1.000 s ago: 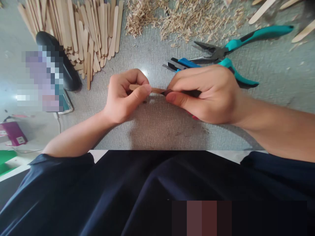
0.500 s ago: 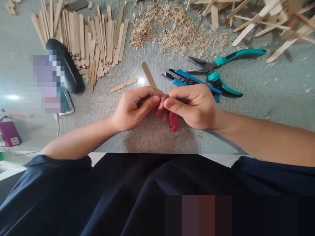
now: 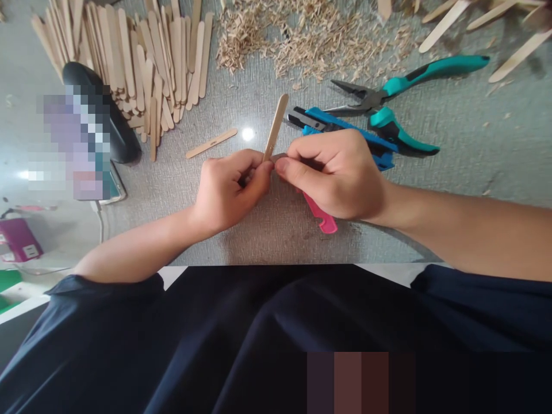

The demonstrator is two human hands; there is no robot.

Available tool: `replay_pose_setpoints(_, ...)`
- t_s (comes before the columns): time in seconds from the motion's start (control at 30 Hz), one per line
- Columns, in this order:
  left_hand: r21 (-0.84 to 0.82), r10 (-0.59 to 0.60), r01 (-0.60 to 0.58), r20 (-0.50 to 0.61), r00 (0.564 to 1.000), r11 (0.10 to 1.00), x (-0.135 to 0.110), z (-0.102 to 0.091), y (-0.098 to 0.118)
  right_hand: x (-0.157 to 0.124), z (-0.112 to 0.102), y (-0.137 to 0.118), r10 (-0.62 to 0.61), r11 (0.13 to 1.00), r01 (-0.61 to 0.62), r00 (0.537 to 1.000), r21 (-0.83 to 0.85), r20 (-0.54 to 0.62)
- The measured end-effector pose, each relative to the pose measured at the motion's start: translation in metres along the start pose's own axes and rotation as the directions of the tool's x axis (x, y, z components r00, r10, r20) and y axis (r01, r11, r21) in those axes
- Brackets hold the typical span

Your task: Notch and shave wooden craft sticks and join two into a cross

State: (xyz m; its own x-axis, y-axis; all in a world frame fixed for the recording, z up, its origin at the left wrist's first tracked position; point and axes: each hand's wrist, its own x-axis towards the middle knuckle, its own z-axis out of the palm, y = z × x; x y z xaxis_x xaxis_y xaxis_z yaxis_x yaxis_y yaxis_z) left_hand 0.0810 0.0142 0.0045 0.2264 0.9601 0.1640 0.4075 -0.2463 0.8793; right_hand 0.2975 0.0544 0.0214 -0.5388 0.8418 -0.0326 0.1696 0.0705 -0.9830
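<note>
My left hand (image 3: 228, 190) is closed, pinching a wooden craft stick (image 3: 276, 123) that points up and away, with a small cut mark low on its face. Close beside it, my right hand (image 3: 336, 172) is closed around a pink utility knife (image 3: 321, 214). The knife's notched tail sticks out below the palm, while a bit of dark blade shows between the fingertips, near the stick's lower end. Whether the blade touches the stick I cannot tell. Another craft stick (image 3: 211, 144) with a mark at its middle lies on the table, left of the held one.
Behind my right hand lie a blue utility knife (image 3: 349, 135) and teal-handled long-nose pliers (image 3: 405, 103). Wood shavings (image 3: 297, 43) spread at the back. Stacked craft sticks (image 3: 142, 63), a black case (image 3: 103, 115) and a phone (image 3: 114, 184) lie left; more sticks (image 3: 521, 54) lie far right.
The held stick has turned from leaning left to leaning right, its edge now more toward me. The pink knife's tail has swung right and shows more. The view has shifted slightly.
</note>
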Motion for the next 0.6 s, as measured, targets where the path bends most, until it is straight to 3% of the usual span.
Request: replay_pose_setpoints(0.6, 0.062, 0.059, -0.057, -0.035, 0.998, 0.996, 0.0003, 0.0030, -0.0056, 0.0017, 0.0004, 0.0007, 0.014, 0.999, -0.016, 0.999, -0.045, -0.045)
